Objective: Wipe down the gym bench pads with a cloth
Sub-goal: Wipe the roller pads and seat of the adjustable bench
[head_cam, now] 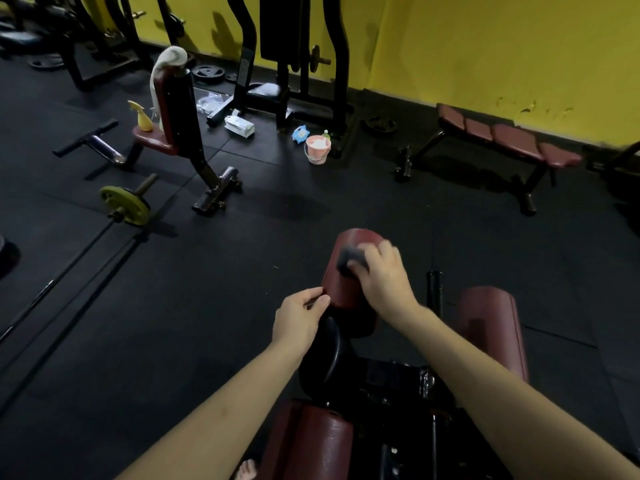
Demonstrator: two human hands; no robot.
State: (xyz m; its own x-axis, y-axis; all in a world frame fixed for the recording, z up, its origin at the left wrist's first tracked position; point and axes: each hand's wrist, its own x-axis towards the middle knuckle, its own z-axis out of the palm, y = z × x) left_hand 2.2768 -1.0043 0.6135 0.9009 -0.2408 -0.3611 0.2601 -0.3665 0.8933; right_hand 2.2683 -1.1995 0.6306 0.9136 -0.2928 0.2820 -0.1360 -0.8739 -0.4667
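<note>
Right grip: right hand [382,273] lies palm down on the maroon roller pad [346,289], fingers closed over a dark grey cloth [351,259] and pressing it onto the pad's upper curve; hand and cloth are motion-blurred.
Left grip: left hand [299,318] sits at the near left edge of the same roller pad, thumb and fingertips pinched together against its side; whether anything lies between them cannot be told.
Cloth: crumpled, soft-looking, bunched under the right fingers near the far end of the roller pad.
Roller pad: cylindrical, smooth maroon vinyl with a dull sheen, capped at its near end by a black round disc [327,355].
Second roller pad [491,327]: same maroon cylinder, to the right of the first, with a black bar between them.
Near pad [311,441]: maroon, glossy, rounded, below the first roller pad at the bottom of the view.
Floor [207,289]: black matte rubber tiles with visible seams.
Flat bench [509,140]: segmented maroon cushions on a black frame, far right of the roller pad, by the yellow wall [502,46].
Upright bench [173,116]: far left of the roller pad, a whitish towel [166,67] draped over its top, a yellow spray bottle [142,116] on its seat.
Bucket [318,148]: pink, round, on the floor beyond the roller pad.
</note>
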